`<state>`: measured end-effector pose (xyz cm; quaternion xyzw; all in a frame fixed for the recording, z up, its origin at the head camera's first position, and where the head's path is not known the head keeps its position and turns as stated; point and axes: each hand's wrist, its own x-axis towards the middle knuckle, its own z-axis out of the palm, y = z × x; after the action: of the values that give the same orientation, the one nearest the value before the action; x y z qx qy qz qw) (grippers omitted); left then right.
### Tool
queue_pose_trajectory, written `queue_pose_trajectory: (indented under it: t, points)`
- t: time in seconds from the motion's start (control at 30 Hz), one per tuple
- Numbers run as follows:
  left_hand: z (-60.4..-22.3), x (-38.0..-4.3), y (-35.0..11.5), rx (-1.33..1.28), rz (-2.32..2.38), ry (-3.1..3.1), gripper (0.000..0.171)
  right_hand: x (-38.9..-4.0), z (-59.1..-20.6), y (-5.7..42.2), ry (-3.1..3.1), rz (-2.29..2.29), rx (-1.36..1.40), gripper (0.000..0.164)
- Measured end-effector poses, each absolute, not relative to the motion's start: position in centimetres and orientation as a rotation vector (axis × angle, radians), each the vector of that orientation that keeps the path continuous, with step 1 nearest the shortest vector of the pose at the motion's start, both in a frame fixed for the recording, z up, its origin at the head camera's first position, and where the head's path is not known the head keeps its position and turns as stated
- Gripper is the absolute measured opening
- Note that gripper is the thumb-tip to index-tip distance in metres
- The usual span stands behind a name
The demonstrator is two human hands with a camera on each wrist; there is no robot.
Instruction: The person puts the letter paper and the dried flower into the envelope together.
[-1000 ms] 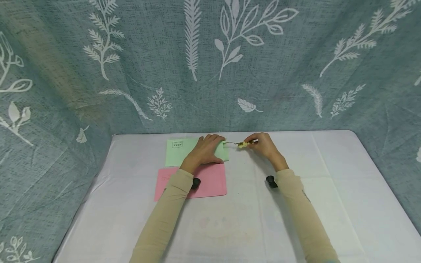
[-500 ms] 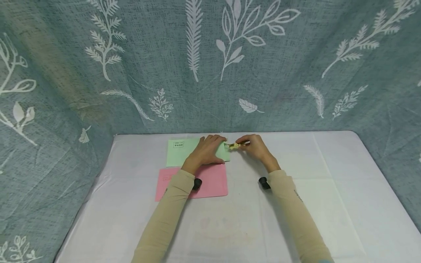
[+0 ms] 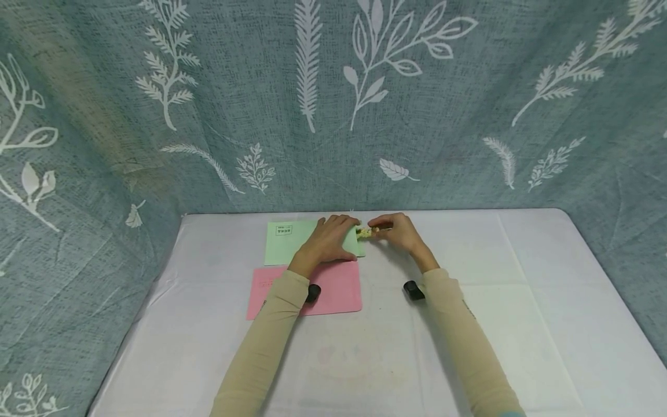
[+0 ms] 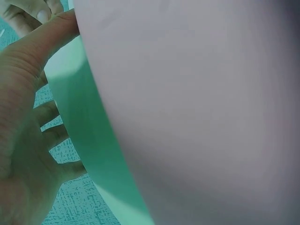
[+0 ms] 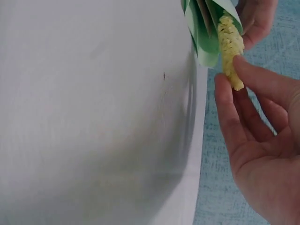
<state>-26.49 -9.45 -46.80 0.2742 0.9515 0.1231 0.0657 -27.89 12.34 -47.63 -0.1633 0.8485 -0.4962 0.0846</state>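
My left hand (image 3: pixel 324 242) spans the right part of a green envelope (image 3: pixel 283 246) and grips it by its edges, its thumb on the near side. At the right end the envelope's mouth gapes, as the right wrist view shows. A sprig of small yellow dried flowers (image 5: pixel 229 44) sticks out of that mouth, and brown stem-like pieces show inside. The tip of the sprig is pinched between thumb and fingers of my right hand (image 3: pixel 400 233). Most of the sprig's stem is hidden in the envelope.
A pink envelope (image 3: pixel 341 295) lies on the white tablecloth (image 3: pixel 458 341), just nearer than the green one and partly under my left forearm. Behind the table hangs a blue-green curtain (image 3: pixel 323 168) with white leaf prints.
My right hand has moved left, pushing the flower sprig into the green envelope; the stem seen outside earlier has gone in. My left hand has stayed on the envelope.
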Motion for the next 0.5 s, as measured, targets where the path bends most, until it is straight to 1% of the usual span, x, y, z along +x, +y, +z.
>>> queue_pose_trajectory:
  t: [0.23, 0.27, 0.47, 0.5]
  points:
    - [-46.7, -26.3, -9.5, 0.833, 0.376, 2.875, 0.084, -28.0, -48.2, 11.7, 2.451, -1.604, -0.472, 0.028]
    - [-46.7, -26.3, -9.5, 0.834, 0.381, 2.876, 0.084, -27.7, -47.8, 11.5, 2.436, -1.611, -0.460, 0.028]
    - [-46.8, -26.3, -9.6, 0.846, 0.395, 2.877, 0.083, -27.4, -47.6, 10.8, 2.376, -1.628, -0.269, 0.027]
    - [-46.8, -26.3, -9.6, 0.845, 0.394, 2.876, 0.084, -27.6, -48.1, 10.8, 2.379, -1.629, -0.246, 0.027]
